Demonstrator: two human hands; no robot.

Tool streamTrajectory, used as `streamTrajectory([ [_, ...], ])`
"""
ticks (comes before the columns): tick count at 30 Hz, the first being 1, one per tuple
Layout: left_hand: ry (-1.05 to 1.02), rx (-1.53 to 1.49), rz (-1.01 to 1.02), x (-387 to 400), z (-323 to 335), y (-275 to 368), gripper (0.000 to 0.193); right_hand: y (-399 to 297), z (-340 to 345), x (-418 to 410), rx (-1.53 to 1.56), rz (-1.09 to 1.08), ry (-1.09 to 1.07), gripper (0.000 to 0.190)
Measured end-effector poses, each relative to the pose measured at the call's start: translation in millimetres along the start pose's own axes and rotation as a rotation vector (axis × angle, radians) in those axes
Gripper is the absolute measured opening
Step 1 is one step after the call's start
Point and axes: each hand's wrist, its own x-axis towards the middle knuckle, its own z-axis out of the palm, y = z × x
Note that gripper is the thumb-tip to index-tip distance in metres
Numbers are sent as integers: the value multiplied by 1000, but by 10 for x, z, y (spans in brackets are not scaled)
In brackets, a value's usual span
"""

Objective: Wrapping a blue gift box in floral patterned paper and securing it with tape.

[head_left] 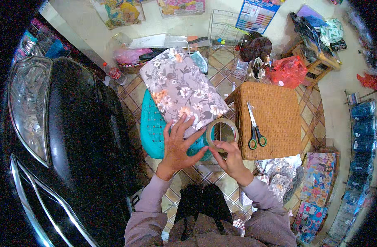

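Observation:
A flat parcel in grey floral wrapping paper (183,89) lies at a slant on a turquoise plastic stool (151,129). My left hand (180,146) rests with spread fingers on the parcel's near edge, its thumb close to the tape. In my right hand (233,157) a roll of clear tape (210,134) is gripped at its near rim, beside the parcel's near right corner. Scissors with black and green handles (254,128) lie on the brown woven-pattern plastic stool (281,123), right of the roll, their blades partly apart.
A black car front with a headlight (31,108) fills the left side. Crumpled floral paper (281,176) lies on the tiled floor near my right arm. Behind the stools are a red plastic bag (288,72), a wire rack (225,27) and a bottle (115,73). Packaged goods line the right.

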Motion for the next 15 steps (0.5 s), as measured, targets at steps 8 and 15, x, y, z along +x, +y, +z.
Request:
streamTrajectory([
  [8, 15, 19, 35, -29, 90, -91, 33, -42, 115, -22, -17, 17, 16, 45],
  [15, 0, 35, 30, -38, 105, -120, 32, -81, 176, -45, -28, 54, 56, 42],
])
